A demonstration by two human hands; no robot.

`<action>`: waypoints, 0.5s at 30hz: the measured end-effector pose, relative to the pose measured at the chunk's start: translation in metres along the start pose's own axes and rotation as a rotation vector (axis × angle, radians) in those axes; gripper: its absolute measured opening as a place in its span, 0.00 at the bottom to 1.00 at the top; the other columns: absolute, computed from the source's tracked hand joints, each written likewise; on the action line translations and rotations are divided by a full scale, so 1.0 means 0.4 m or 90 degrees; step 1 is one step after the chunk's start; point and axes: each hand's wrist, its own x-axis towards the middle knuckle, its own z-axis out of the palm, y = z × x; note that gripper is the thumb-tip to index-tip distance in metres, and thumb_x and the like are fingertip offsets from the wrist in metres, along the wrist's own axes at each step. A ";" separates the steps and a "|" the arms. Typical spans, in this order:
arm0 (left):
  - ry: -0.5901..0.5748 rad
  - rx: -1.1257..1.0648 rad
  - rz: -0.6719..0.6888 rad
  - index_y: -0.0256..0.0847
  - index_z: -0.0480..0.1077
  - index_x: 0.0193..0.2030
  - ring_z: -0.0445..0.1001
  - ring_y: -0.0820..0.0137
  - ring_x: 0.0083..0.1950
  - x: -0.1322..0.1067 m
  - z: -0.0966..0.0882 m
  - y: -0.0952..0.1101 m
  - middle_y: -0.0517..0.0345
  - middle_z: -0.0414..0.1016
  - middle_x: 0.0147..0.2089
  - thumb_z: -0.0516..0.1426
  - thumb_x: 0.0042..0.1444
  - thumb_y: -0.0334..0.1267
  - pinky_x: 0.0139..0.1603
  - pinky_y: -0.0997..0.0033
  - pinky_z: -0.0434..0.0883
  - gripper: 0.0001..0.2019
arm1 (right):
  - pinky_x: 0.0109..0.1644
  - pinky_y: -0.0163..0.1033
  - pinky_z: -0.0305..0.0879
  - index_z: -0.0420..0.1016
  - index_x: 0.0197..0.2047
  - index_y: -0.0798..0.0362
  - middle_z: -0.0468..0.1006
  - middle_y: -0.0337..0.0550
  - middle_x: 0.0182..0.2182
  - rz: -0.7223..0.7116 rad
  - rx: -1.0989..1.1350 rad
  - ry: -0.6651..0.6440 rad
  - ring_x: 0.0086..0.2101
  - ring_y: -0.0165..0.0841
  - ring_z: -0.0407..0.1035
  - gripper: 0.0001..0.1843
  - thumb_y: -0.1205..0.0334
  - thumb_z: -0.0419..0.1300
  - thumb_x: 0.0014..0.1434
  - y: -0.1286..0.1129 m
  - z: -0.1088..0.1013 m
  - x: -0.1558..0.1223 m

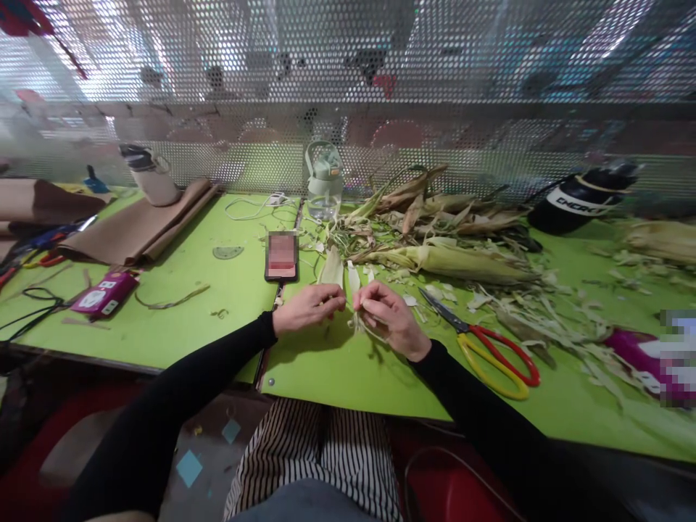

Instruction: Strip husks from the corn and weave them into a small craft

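Head view, near edge of the bright green worktop [337,370]: left hand [307,308] and right hand [388,319] close together, fingers of both pinched shut on a thin pale strip of corn husk [353,286] – held low over the surface, between the two hands. Just right, red-and-yellow-handled scissors [492,351] lying flat. Further back, a black smartphone [281,256] and an unhusked yellow-green corn cob [451,262] among loose husks. Farthest, a pale green water bottle [325,181] against the perforated metal screen [348,65].
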 end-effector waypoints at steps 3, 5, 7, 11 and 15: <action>0.010 -0.146 0.016 0.39 0.69 0.31 0.69 0.77 0.27 -0.002 0.002 0.005 0.61 0.71 0.30 0.58 0.59 0.47 0.27 0.78 0.68 0.13 | 0.23 0.34 0.54 0.64 0.33 0.49 0.72 0.37 0.32 0.009 -0.016 0.008 0.21 0.24 0.54 0.15 0.48 0.58 0.61 0.007 0.000 -0.001; 0.012 -0.281 0.022 0.38 0.67 0.30 0.69 0.77 0.29 0.001 0.011 0.001 0.57 0.73 0.35 0.60 0.57 0.48 0.26 0.79 0.68 0.15 | 0.23 0.33 0.54 0.64 0.33 0.49 0.70 0.35 0.29 0.012 -0.044 0.010 0.21 0.24 0.54 0.15 0.47 0.57 0.62 0.011 0.000 -0.004; 0.009 -0.402 0.008 0.38 0.65 0.29 0.69 0.77 0.29 0.009 0.023 -0.008 0.55 0.74 0.38 0.62 0.54 0.49 0.23 0.80 0.66 0.16 | 0.22 0.33 0.55 0.63 0.33 0.49 0.67 0.33 0.26 0.014 -0.085 0.011 0.20 0.25 0.55 0.16 0.46 0.56 0.63 0.017 -0.003 0.005; 0.025 -0.514 -0.041 0.39 0.62 0.30 0.67 0.78 0.26 0.024 0.044 -0.026 0.58 0.74 0.33 0.63 0.53 0.51 0.23 0.78 0.66 0.18 | 0.27 0.36 0.65 0.65 0.36 0.49 0.70 0.35 0.26 -0.006 -0.210 0.047 0.24 0.29 0.63 0.16 0.46 0.54 0.65 0.031 -0.029 0.114; 0.010 -0.495 -0.072 0.40 0.63 0.31 0.67 0.78 0.24 0.025 0.059 -0.027 0.59 0.74 0.31 0.63 0.52 0.52 0.23 0.77 0.65 0.19 | 0.48 0.48 0.71 0.68 0.46 0.51 0.76 0.49 0.44 -0.096 -0.389 0.142 0.44 0.40 0.71 0.13 0.51 0.53 0.66 0.036 -0.051 0.333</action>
